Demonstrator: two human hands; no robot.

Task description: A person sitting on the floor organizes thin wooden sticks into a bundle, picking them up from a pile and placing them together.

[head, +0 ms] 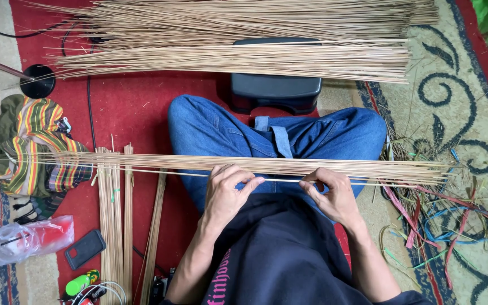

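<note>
A long bundle of thin tan sticks [159, 162] lies crosswise over my lap in blue jeans. My left hand [228, 195] and my right hand [331, 195] each pinch one thin stick [280, 181] that runs level just in front of the bundle. The fingers of both hands curl around that single stick, with the two hands a short way apart.
A big heap of the same sticks [238, 39] lies further off, over a dark plastic stool [275, 85]. Upright bundles of sticks [114, 226] rest at the left on the red carpet. A striped cloth [32, 144], a phone [85, 248], a plastic bag [32, 237] and coloured scraps [441, 220] lie around.
</note>
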